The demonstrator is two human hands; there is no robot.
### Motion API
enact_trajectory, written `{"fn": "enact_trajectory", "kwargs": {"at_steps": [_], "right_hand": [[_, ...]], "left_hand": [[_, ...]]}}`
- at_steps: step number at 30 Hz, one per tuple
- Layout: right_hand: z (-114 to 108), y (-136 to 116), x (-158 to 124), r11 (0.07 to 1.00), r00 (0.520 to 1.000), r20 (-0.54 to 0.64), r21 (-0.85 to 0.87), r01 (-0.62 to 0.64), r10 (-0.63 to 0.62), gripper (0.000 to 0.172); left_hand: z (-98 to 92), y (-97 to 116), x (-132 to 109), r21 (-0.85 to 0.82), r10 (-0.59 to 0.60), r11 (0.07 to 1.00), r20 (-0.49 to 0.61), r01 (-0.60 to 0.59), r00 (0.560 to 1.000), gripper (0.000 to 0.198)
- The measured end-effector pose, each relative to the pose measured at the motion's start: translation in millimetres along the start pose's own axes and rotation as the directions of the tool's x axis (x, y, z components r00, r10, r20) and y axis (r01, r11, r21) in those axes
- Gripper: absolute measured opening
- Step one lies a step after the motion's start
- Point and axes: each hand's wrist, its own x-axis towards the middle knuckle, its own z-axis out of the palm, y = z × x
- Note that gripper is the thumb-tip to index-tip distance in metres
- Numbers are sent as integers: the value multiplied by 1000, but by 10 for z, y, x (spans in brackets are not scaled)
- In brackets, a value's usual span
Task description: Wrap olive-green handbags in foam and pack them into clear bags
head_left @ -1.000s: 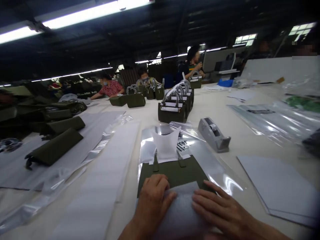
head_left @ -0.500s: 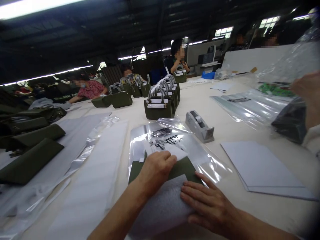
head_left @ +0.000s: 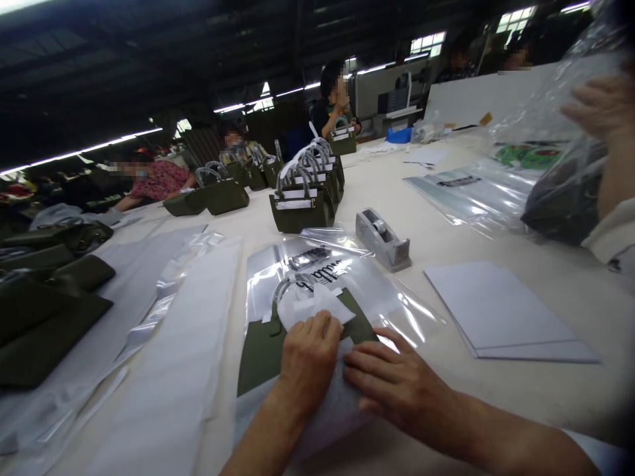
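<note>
An olive-green handbag [head_left: 255,357] lies flat before me, its wrapped handles [head_left: 282,291] pointing away. White tissue paper [head_left: 307,307] is tucked about the handles, and a thin whitish sheet [head_left: 262,403] covers the bag's near part. My left hand [head_left: 310,354] rests on the middle of the bag, fingers curled together and tips hidden; whatever they pinch is not visible. Beside it, my right hand [head_left: 401,387] lies with fingers stretched out over the sheet and the bag's right side. Under the bag's far end spreads a clear printed plastic bag [head_left: 387,297].
A grey tape dispenser [head_left: 383,239] stands beyond my hands. White sheets [head_left: 506,317] are stacked to the right, and long white paper [head_left: 173,357] runs along the left. Several green handbags [head_left: 300,210] stand ahead; more lie left. A co-worker's hand [head_left: 600,106] holds clear plastic at right.
My left hand has drawn back from the handles towards the bag's middle, exposing the handles and more green. My right hand stays flat, shifted slightly. The camera view has turned a little.
</note>
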Motion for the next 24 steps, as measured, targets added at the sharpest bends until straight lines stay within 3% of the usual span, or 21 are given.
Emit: {"fn": "enact_trajectory", "kwargs": {"at_steps": [3,5,8,10,13,18,24], "right_hand": [[21,46,76,974,973,32,-27,-226,227,45],[32,67,134,944,941,97,32,-327,323,49],[26,66,216,868,909,131,269,-418,396,19],[7,57,264,796,888,126,400,-454,443,10],[-16,70,314,728,848,99,469,-501,520,9],[25,129,313,661,783,73,492,-567,618,9],[95,131,272,642,755,24,509,-573,655,10]], "left_hand": [[47,-24,-20,-32,-93,995,-119,90,989,15],[55,-46,-25,-41,-132,991,-134,127,982,16],[29,-88,20,-57,-174,984,-94,169,980,13],[-9,-126,83,-60,-158,986,-28,156,987,20],[-90,-189,177,-102,-76,991,61,82,995,22],[-193,-152,164,-206,-46,978,-26,40,999,21],[-96,74,-78,-248,-14,969,-115,-15,993,19]]}}
